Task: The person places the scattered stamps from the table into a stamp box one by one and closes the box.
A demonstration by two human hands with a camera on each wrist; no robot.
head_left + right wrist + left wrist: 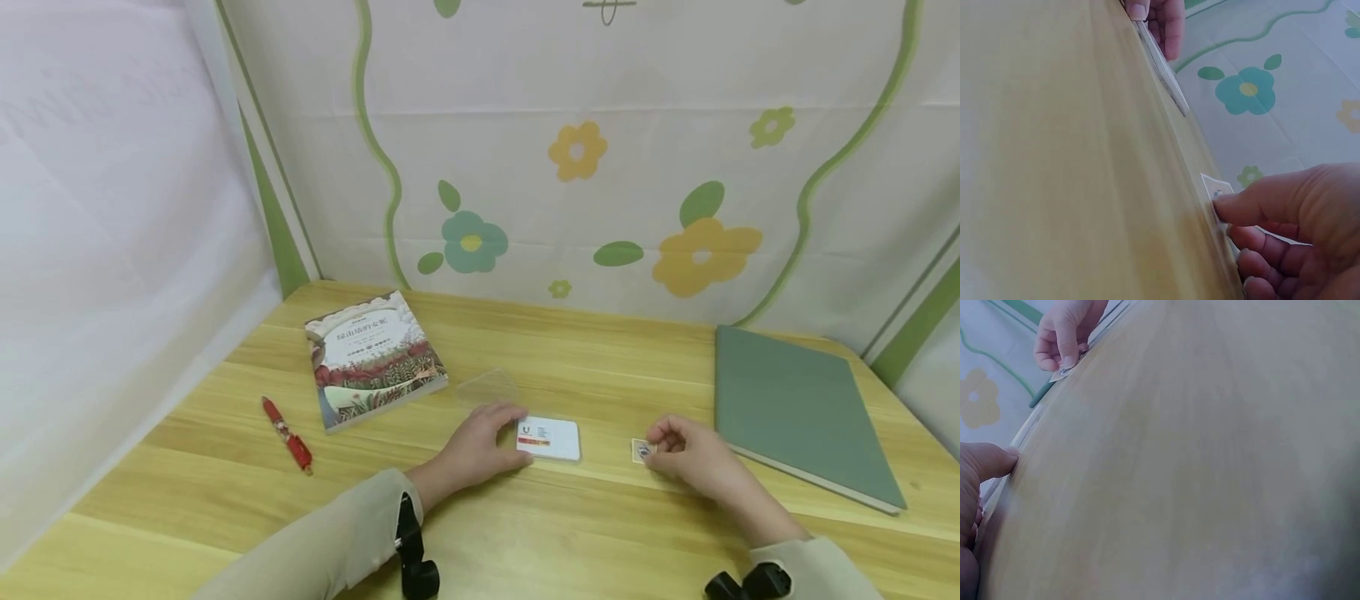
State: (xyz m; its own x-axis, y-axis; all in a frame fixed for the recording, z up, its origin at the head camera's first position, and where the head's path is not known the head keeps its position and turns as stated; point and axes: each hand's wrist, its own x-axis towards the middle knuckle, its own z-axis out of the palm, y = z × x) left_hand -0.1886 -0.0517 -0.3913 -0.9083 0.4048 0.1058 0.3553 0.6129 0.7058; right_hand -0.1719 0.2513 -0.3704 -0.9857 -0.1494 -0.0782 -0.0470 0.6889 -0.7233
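My left hand [480,446] grips the left end of a flat white card case [558,439] on the table, thumb at its near edge and fingers at the far edge. A printed card with a red stripe shows on its top. In the right wrist view the case [1163,72] appears edge-on. My right hand [693,458] pinches a small square stamp [640,451] by its right side, with thumb and fingertips, just over the tabletop. The stamp [1215,187] has a pale border and a dark picture partly hidden by the thumb. A clear plastic lid [487,387] lies behind the left hand.
A paperback book [375,358] lies at the back left, with a red pen [287,435] left of it. The large green hardcover notebook [802,412] is to the right, behind the right hand. A flowered curtain [510,125] hangs behind the wooden table [547,542].
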